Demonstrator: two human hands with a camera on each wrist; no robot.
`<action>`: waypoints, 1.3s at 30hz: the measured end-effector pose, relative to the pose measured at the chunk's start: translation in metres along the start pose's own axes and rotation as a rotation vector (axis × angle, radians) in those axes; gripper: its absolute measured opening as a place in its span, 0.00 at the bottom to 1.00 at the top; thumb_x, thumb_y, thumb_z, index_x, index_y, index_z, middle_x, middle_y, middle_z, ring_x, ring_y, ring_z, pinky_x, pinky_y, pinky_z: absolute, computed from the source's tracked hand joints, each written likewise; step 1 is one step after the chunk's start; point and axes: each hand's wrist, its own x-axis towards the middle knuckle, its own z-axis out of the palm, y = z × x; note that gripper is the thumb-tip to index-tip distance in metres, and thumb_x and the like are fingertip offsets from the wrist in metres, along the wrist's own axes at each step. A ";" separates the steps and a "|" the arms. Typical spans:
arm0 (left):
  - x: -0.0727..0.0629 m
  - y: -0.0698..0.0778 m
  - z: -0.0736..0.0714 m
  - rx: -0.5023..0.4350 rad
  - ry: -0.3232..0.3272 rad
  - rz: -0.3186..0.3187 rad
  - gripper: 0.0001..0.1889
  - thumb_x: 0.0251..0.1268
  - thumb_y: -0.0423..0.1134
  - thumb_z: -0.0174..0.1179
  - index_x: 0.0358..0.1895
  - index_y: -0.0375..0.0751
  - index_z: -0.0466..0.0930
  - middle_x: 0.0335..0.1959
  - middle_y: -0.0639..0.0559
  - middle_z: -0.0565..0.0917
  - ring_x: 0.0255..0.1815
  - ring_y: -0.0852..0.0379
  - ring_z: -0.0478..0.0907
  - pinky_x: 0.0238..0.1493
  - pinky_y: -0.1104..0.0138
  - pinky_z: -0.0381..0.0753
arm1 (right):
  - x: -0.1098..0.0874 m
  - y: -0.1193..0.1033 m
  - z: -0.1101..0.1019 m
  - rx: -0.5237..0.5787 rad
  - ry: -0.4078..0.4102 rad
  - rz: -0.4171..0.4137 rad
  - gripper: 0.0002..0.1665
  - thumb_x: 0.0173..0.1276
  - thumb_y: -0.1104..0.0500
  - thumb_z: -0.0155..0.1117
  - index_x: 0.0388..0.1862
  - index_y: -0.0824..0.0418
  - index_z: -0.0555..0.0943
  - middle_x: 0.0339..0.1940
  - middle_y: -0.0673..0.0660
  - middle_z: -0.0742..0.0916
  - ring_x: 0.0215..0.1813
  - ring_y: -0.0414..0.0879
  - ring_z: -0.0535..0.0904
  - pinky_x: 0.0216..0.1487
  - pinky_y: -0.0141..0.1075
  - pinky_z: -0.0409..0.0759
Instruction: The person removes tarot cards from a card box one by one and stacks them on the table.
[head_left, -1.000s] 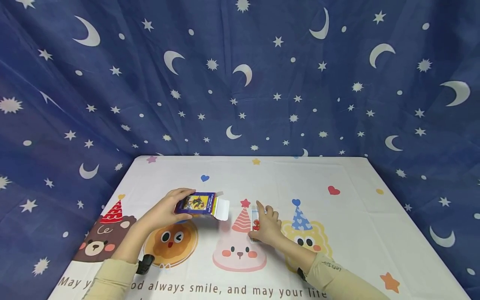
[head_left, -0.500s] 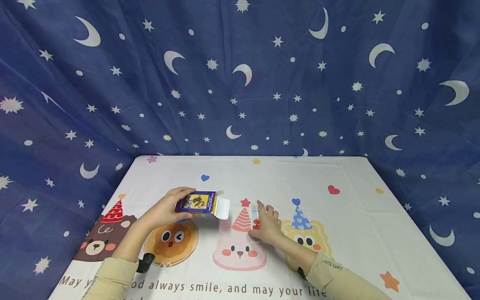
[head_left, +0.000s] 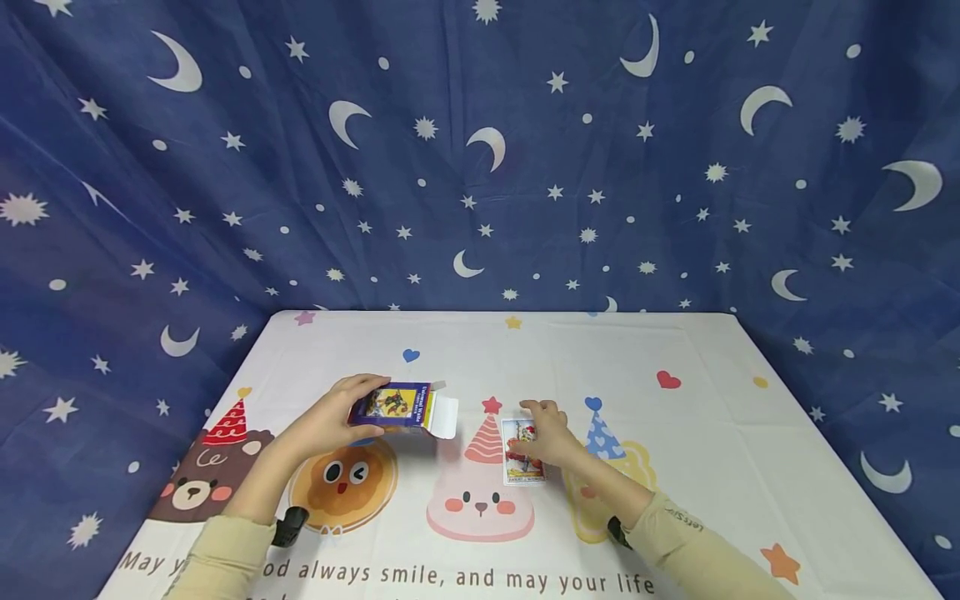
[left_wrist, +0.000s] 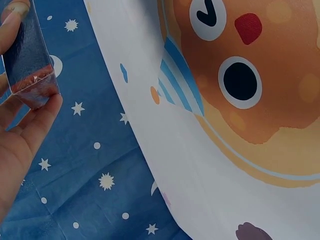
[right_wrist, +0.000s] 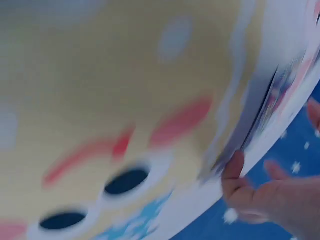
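My left hand (head_left: 333, 421) grips a purple tarot card box (head_left: 397, 406) by its left end, thumb on the near side and fingers on the far side. The box's white end flap (head_left: 445, 417) hangs open toward the right. In the left wrist view, fingers wrap the closed end of the box (left_wrist: 30, 55). A picture tarot card (head_left: 525, 471), with others stacked beneath it, lies face up over the printed pink character. My right hand (head_left: 553, 437) hovers over the right side of this stack, fingers loosely bent. The right wrist view is blurred, with the stack (right_wrist: 275, 100) beside the fingertips.
A white tablecloth (head_left: 615, 358) printed with cartoon animals, hearts and lettering covers the table. Behind and beside it hangs a dark blue curtain (head_left: 420, 208) with moons and stars. Dark wrist cameras sit below each hand.
My right hand has shifted right and off the stack, uncovering most of the top card. The left hand and the box have stayed in place.
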 end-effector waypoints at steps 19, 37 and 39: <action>0.000 0.000 0.001 -0.005 -0.003 -0.007 0.36 0.50 0.36 0.71 0.65 0.37 0.67 0.63 0.34 0.69 0.64 0.35 0.64 0.62 0.41 0.68 | 0.009 0.018 -0.009 -0.137 -0.024 -0.033 0.27 0.47 0.59 0.77 0.46 0.60 0.77 0.47 0.62 0.73 0.49 0.55 0.68 0.51 0.51 0.77; -0.001 0.002 0.000 0.003 0.003 0.000 0.36 0.50 0.35 0.70 0.65 0.36 0.67 0.64 0.34 0.69 0.65 0.34 0.63 0.62 0.41 0.67 | 0.009 0.016 -0.009 -0.132 -0.011 0.001 0.25 0.44 0.59 0.79 0.41 0.61 0.77 0.46 0.63 0.74 0.49 0.57 0.69 0.54 0.52 0.76; 0.000 0.002 0.000 0.001 0.004 0.002 0.36 0.50 0.35 0.70 0.65 0.35 0.67 0.64 0.34 0.69 0.65 0.34 0.63 0.62 0.41 0.67 | 0.009 0.015 -0.010 -0.139 -0.014 0.004 0.26 0.44 0.59 0.79 0.41 0.61 0.77 0.46 0.62 0.74 0.49 0.56 0.69 0.54 0.52 0.77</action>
